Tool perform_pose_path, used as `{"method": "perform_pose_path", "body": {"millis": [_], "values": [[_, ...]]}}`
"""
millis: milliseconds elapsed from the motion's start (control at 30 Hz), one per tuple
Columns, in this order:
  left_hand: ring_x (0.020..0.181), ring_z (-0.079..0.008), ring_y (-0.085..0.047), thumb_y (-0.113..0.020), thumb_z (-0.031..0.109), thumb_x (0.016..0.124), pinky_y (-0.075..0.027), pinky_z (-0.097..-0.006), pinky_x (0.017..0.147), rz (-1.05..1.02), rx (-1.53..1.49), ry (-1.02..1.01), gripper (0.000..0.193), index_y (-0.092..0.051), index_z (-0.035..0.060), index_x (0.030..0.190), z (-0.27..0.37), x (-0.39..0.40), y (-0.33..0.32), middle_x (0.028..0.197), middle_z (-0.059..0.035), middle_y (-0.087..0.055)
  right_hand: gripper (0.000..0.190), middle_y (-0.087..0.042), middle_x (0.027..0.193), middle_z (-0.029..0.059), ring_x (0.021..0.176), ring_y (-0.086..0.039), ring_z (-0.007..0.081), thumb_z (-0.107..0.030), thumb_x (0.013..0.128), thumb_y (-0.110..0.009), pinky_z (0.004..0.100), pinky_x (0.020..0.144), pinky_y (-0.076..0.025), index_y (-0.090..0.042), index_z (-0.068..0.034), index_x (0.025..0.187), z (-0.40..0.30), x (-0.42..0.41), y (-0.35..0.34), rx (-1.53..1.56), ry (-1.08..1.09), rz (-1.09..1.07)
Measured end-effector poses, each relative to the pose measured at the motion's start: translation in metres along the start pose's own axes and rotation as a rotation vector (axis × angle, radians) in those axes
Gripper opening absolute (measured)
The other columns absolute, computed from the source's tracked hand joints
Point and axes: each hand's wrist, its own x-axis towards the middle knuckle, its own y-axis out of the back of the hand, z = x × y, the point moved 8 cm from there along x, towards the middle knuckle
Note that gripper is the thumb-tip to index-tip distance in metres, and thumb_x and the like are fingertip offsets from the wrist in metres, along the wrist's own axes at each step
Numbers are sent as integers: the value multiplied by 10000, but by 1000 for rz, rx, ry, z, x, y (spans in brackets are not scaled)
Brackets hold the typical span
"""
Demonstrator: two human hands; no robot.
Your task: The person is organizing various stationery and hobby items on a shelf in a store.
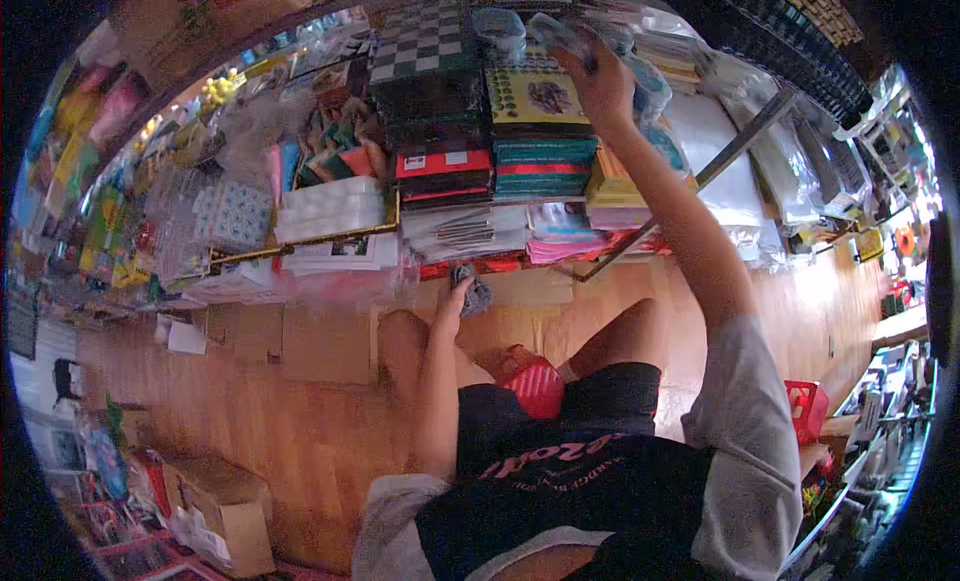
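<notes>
My left hand (451, 305) grips a crumpled grey cloth (475, 291) low in front of the shelf edge, above my knee. Stretched far forward over the shelf, my right hand (606, 82) has its fingers on a small clear plastic container (551, 31); blur hides its exact shape. Beneath that hand lies a stack topped by a yellow printed board-game box (536, 93). Similar clear plastic containers, one on the left (501, 34) and one on the right (651, 89), flank the hand. A green-and-white checkered box (424, 44) tops the stack to the left.
Teal books or boxes (541, 168), red-and-black boxes (444, 168) and paper packs (465, 232) fill the shelf. A metal bar (746, 138) slants across on the right. Under me is a red plastic stool (536, 389). Cardboard boxes (225, 506) stand on the wooden floor (337, 446) behind left.
</notes>
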Motion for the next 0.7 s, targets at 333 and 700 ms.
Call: {"method": "perform_pose_path", "body": {"millis": [333, 700], "values": [[677, -145, -524, -571, 279, 714, -404, -285, 613, 23, 145, -211, 297, -568, 3, 824, 59, -20, -39, 736, -47, -562, 367, -380, 1223, 70, 1040, -445, 237, -347, 812, -429, 320, 850, -373, -451, -194, 1145, 30, 56, -127, -989, 361, -411], [637, -132, -517, -576, 255, 720, -408, -288, 586, -29, 150, -86, 244, -565, 20, 785, 34, 8, -57, 691, -35, -558, 476, -359, 1224, 136, 1131, -343, 291, -216, 722, -532, 389, 917, -313, -401, -97, 1164, 94, 81, -164, 577, 271, -524]]}}
